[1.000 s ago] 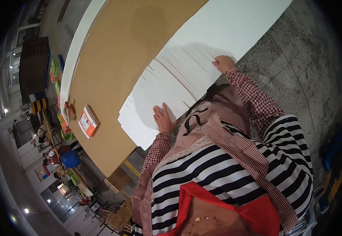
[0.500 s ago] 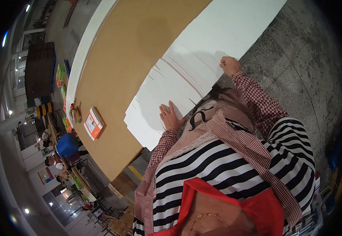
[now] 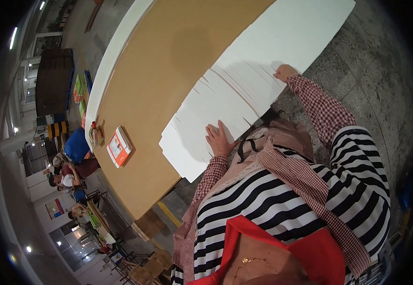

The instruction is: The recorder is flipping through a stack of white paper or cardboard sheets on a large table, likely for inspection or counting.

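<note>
Several white flat sheets [image 3: 225, 102] lie fanned out and overlapping along the near edge of a large brown table [image 3: 168, 61]. My left hand [image 3: 219, 139] rests flat, fingers spread, on the sheets at the left end of the fan. My right hand [image 3: 284, 72] is closed at the right end of the fan and touches the edge of a sheet there; what the fingers grip is hidden. A larger white board [image 3: 301, 28] continues beyond the fan to the right.
An orange-and-white box [image 3: 119, 147] and a small bottle [image 3: 94, 133] lie at the table's left end. A white strip [image 3: 116, 52] borders the far side. Another person [image 3: 71, 173] sits at far left among stacks and chairs. Grey concrete floor [image 3: 377, 85] lies to my right.
My right hand has slid further right along the sheet edges. My left hand has stayed flat on the left end of the fan.
</note>
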Demonstrator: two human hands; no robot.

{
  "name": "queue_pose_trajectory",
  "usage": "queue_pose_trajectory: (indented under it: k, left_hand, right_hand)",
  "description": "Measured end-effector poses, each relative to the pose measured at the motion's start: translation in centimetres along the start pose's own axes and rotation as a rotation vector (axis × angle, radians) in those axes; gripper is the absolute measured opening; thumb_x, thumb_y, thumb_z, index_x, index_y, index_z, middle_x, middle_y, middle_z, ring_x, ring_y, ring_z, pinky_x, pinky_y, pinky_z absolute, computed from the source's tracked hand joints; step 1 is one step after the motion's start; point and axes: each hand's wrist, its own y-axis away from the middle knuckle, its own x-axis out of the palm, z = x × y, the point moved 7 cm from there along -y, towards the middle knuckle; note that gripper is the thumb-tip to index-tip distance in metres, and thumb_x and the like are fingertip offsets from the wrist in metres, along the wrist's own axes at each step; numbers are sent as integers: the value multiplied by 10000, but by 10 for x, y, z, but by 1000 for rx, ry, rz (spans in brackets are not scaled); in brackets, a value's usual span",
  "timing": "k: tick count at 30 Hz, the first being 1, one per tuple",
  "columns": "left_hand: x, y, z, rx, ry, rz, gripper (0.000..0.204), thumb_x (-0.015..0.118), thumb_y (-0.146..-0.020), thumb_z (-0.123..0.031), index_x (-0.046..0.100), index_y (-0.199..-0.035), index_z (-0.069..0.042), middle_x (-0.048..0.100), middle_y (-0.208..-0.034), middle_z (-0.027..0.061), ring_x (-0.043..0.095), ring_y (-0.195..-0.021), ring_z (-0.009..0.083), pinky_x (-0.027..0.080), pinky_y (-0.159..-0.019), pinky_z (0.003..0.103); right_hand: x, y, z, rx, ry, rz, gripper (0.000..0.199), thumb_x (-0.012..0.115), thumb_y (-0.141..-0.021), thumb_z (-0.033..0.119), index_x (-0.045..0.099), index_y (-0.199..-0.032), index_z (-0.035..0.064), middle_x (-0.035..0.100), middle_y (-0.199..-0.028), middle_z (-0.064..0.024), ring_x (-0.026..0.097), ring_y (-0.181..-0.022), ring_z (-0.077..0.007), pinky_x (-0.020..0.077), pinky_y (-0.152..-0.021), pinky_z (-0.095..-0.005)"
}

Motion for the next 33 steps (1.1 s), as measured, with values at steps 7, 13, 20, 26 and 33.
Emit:
queue_pose_trajectory:
  k: [7, 13, 20, 26, 33]
  left_hand:
    - [-4, 2, -3, 13, 2, -23, 1303, 859, -584, -561, 98, -1537, -101, 128, -1513, 354, 127, -1428, 486, 260, -1077, 627]
    - [-10, 3, -1, 62, 38, -26, 1315, 836, -569, -621, 114, -1533, -93, 144, -1502, 368, 139, -1422, 495, 260, -1071, 627]
    - [-12, 5, 1, 76, 36, 34, 1329, 830, -547, -648, 134, -1530, -89, 139, -1504, 368, 135, -1423, 497, 255, -1072, 627]
    - [-11, 7, 0, 65, 59, -23, 1301, 853, -561, -588, 143, -1529, -85, 149, -1501, 375, 127, -1423, 501, 257, -1076, 617]
    - [34, -10, 34, -8, 95, 26, 1063, 788, -694, -369, 184, -1529, -106, 208, -1486, 366, 232, -1387, 490, 302, -1071, 549]
  right_hand:
    - [-4, 2, 11, -32, 146, -74, 383, 641, -898, 389, 698, -1080, 57, 690, -1075, -146, 648, -1018, -307, 519, -872, -436]
    - [-20, 35, -3, -116, -209, -426, 323, 701, -843, 347, 664, -902, 31, 666, -901, -160, 646, -888, -302, 513, -792, -433]
    - [-6, 22, -2, -155, -309, -290, 270, 723, -819, 271, 620, -765, 28, 624, -724, -116, 605, -656, -243, 484, -616, -368]
    - [17, -17, 11, -249, -83, -147, 381, 671, -821, 390, 685, -844, 11, 672, -863, -187, 648, -818, -321, 514, -744, -437]
    - [44, -44, 12, -196, -102, -217, 438, 682, -741, 380, 698, -984, 16, 684, -980, -215, 659, -923, -387, 518, -822, -514]
